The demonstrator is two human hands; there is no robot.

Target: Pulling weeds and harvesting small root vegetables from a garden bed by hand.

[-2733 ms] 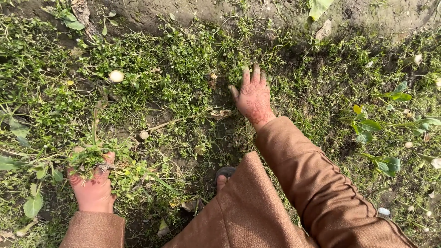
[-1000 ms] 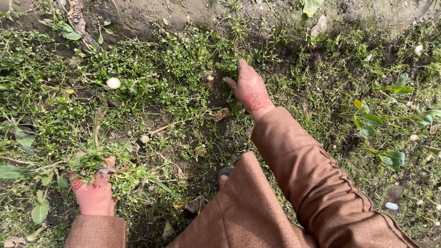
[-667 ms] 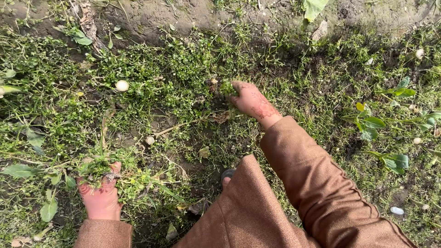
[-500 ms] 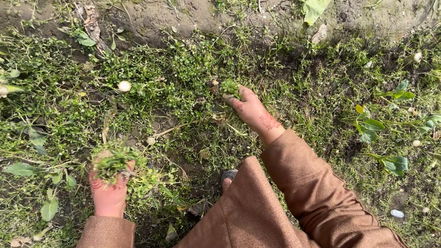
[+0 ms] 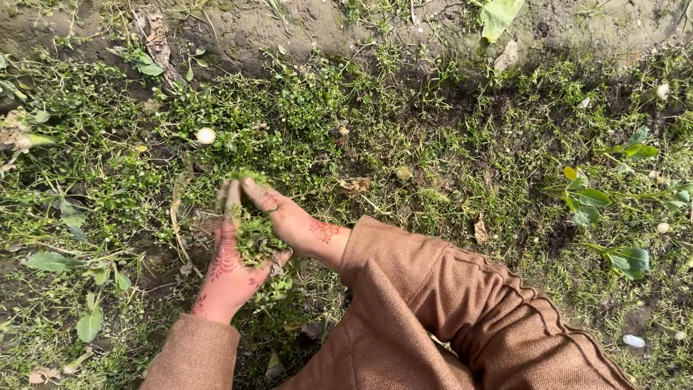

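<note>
Head cam, looking down at weedy ground.

L hand (image 5: 227, 271): lying palm-up, fingers partly curled into a loose cup, cradling a bunch of pulled weeds (image 5: 254, 235). Henna pattern showing on the palm and wrist. Thumb is sitting along the near-right edge of the clump.

R hand (image 5: 289, 220): reaching across from the right, fingers extended and pressed together, lying on top of the same bunch from the far-right side. Fingertips are touching the top of the clump near the L fingertips. Not a closed fist; more a flat pressing hold. Whether it is pinching any stems underneath: can't tell, clump is hiding the pads.

Weeds: sitting between the two hands, above the ground, w/ some green strands hanging below the L palm.

Both arms are wearing brown woollen sleeves (image 5: 433, 289); brown cloth is also filling the lower centre of the frame.

Surroundings: low green ground cover (image 5: 289, 123) is spreading over dark soil. A small pale round object (image 5: 206, 135) is lying well apart, up-left of the hands. A dry curled leaf (image 5: 355, 186) is lying just right of the R hand. Broad-leaved seedlings (image 5: 592, 196) are growing at the right. A bare earth strip (image 5: 325, 22) is running along the top edge.
</note>
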